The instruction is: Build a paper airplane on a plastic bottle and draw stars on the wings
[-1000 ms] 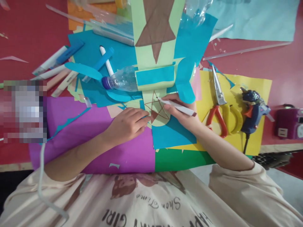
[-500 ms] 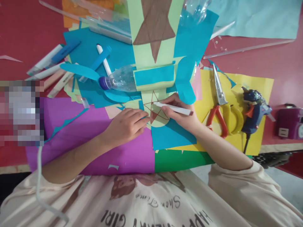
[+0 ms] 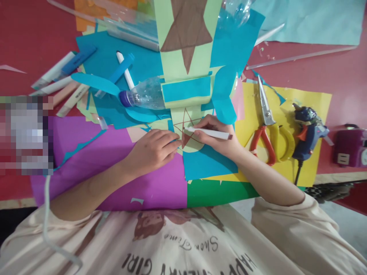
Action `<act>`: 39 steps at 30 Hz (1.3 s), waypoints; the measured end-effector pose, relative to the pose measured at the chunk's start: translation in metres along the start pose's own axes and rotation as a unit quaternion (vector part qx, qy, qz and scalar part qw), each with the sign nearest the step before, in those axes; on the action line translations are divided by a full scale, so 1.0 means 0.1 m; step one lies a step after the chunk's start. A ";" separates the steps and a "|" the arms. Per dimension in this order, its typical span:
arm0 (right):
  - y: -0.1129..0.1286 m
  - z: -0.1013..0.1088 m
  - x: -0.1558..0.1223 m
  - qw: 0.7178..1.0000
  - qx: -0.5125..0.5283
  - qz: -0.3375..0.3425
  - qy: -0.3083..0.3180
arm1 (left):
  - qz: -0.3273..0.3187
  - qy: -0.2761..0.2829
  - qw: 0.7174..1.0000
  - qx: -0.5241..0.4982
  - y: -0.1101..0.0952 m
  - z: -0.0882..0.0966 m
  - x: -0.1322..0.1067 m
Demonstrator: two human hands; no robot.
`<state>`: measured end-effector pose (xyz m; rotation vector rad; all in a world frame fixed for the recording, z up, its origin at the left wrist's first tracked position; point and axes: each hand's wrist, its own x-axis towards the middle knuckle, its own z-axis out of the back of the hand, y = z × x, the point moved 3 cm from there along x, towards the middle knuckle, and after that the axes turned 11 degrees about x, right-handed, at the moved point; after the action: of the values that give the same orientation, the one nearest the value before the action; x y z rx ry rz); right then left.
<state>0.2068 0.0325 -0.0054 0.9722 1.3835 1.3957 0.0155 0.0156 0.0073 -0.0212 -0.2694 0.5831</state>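
My right hand [image 3: 219, 133] pinches a white marker pen [image 3: 213, 133] with a brown end. Its tip rests on a small brown-outlined star [image 3: 187, 139], partly coloured in, at the rounded end of a light green paper strip [image 3: 176, 112]. My left hand [image 3: 153, 151] lies open beside the star, its fingertips on the strip's left edge. Across the strip lies a clear plastic bottle [image 3: 153, 93] with a purple cap, a blue paper panel and blue paper blades. Farther up the strip is a large filled brown star [image 3: 187, 34].
Scissors [image 3: 265, 122] with red and yellow handles and a blue glue gun [image 3: 306, 133] lie on yellow paper [image 3: 321, 114] at right. Several markers [image 3: 54, 70] lie at left. Purple paper [image 3: 114, 137] and green paper [image 3: 220, 193] cover the near side.
The marker tip has moved slightly down and left within the small star, and the brown colouring there reaches a little higher. My left hand stays in place.
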 end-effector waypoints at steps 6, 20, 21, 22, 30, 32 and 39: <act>0.01 0.01 0.00 1.000 -0.022 0.001 0.021 | 0.001 0.006 1.000 -0.004 0.00 -0.01 -0.01; -0.06 0.03 0.02 0.999 0.009 0.037 -0.038 | -0.006 -0.002 1.000 0.003 0.00 0.01 -0.01; -0.06 0.03 0.02 0.999 0.005 0.037 -0.038 | -0.005 0.001 1.000 0.002 0.00 0.01 -0.01; -0.06 0.04 0.02 0.999 0.000 0.037 -0.037 | -0.004 0.004 1.000 0.000 0.00 0.00 -0.01; 0.00 0.02 0.00 1.000 -0.024 0.019 -0.001 | 0.000 0.008 1.000 -0.010 0.00 0.00 -0.01; 0.02 0.02 0.00 0.999 -0.031 0.014 0.006 | 0.002 0.010 1.000 -0.011 0.00 0.00 -0.01; 0.00 0.03 -0.01 1.000 -0.017 0.013 -0.021 | -0.002 0.007 1.000 -0.003 0.00 0.01 -0.02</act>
<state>0.2096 0.0327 -0.0052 0.9948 1.3157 1.4061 0.0141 0.0144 0.0074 -0.0302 -0.2575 0.5775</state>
